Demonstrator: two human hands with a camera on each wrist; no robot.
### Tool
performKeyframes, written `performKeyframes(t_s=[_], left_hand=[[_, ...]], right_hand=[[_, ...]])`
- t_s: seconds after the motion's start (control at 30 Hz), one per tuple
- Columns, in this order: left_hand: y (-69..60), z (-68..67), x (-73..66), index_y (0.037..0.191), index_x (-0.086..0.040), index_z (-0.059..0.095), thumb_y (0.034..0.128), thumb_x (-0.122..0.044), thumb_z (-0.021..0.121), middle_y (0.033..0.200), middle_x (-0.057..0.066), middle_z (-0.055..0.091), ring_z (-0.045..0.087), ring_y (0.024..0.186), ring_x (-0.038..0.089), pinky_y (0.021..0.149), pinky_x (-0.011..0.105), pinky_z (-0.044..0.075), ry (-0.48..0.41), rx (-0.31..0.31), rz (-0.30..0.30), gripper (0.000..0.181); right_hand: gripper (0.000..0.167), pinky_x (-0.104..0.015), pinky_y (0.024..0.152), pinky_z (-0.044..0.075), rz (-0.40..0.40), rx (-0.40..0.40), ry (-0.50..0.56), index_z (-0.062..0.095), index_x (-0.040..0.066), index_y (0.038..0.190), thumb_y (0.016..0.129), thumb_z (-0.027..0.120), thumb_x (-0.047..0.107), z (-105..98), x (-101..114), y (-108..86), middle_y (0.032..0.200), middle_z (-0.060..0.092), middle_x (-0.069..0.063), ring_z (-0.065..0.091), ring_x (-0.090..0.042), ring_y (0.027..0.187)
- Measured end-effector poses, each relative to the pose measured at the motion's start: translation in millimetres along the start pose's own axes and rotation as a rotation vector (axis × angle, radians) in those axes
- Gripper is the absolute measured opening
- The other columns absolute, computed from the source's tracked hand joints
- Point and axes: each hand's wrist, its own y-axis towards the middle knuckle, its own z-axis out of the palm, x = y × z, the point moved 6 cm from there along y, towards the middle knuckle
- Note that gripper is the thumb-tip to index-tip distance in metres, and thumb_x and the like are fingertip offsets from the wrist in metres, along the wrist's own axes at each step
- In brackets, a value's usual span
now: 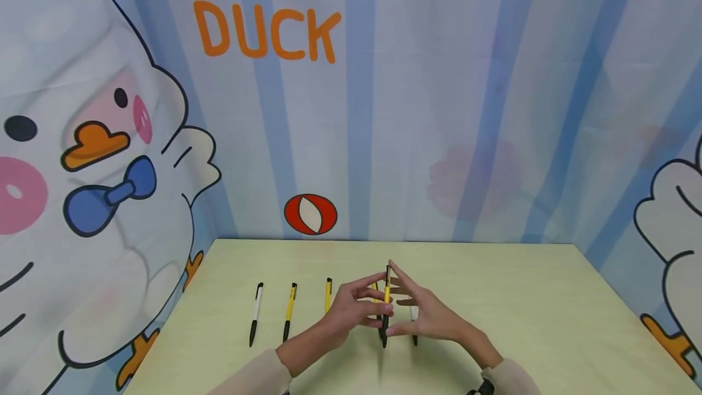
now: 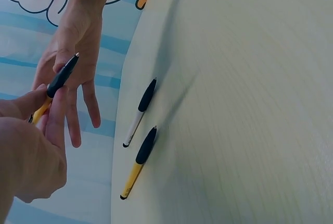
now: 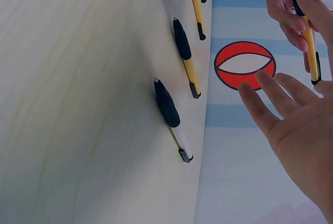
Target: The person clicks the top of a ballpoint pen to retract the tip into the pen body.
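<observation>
My left hand (image 1: 351,309) pinches a yellow pen (image 1: 387,291) with a black grip between thumb and fingers. The pen stands nearly upright above the table, black tip downward. On its other side is my right hand (image 1: 430,314), fingers spread and mostly straight. Its index finger is near the pen's top end and its thumb near the black grip; firm contact is hard to tell. Behind the hands, another yellow pen (image 1: 375,286) and a white pen (image 1: 414,313) lie partly hidden. In the right wrist view, a yellow pen (image 3: 186,60) and a white pen (image 3: 169,109) lie side by side.
Left of the hands, a white pen (image 1: 256,314), a yellow pen (image 1: 289,313) and a partly covered yellow pen (image 1: 328,293) lie in a row on the pale yellow table (image 1: 493,279). A duck-printed curtain (image 1: 411,108) hangs behind the table's far edge.
</observation>
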Motion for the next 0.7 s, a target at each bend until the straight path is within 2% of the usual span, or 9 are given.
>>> performKeyframes(t_s=[0.23,0.37,0.47,0.6,0.7], left_hand=[[-0.7,-2.8,0.9,0.145,-0.013,0.059,0.0869,-0.002,0.079,0.102,0.006,0.076,0.078,0.083,0.017,0.072,0.038,0.066,-0.047,-0.008,0.000,0.062],[-0.9,-4.6,3.6,0.143,-0.013,0.061,0.0855,0.000,0.080,0.100,0.007,0.076,0.078,0.081,0.017,0.069,0.036,0.066,-0.058,-0.030,-0.013,0.062],[-1.6,-5.8,6.5,0.142,-0.014,0.062,0.0845,0.000,0.081,0.098,0.005,0.076,0.078,0.081,0.017,0.069,0.037,0.066,-0.058,-0.049,-0.031,0.062],[-2.1,-6.8,9.2,0.144,-0.013,0.060,0.0847,-0.002,0.081,0.098,0.004,0.074,0.078,0.083,0.016,0.071,0.040,0.066,-0.052,-0.060,-0.032,0.064],[-1.4,-10.2,8.3,0.145,-0.013,0.058,0.0855,-0.004,0.081,0.101,0.006,0.072,0.077,0.084,0.015,0.073,0.040,0.066,-0.041,-0.073,-0.018,0.065]], right_hand=[[0.111,-0.053,0.105,0.054,0.022,0.003,0.120,0.009,0.020,0.165,0.084,0.085,0.015,3.2,-2.0,2.4,0.160,0.038,-0.027,0.038,-0.053,0.143],[0.109,-0.056,0.106,0.053,0.023,0.012,0.143,0.012,0.018,0.165,0.084,0.085,0.014,5.6,-2.4,2.6,0.159,0.039,-0.027,0.037,-0.053,0.144],[0.109,-0.061,0.106,0.050,0.019,0.022,0.089,0.010,0.018,0.165,0.085,0.084,0.017,6.7,-2.9,2.3,0.158,0.040,-0.027,0.041,-0.050,0.144],[0.111,-0.065,0.110,0.044,0.021,0.039,-0.042,0.002,0.021,0.166,0.088,0.082,0.023,6.7,-5.2,0.5,0.160,0.040,-0.024,0.043,-0.046,0.145],[0.101,-0.066,0.111,0.042,0.037,0.047,-0.098,0.003,0.021,0.166,0.095,0.075,0.024,4.8,-7.1,-3.2,0.161,0.040,-0.021,0.043,-0.044,0.145]])
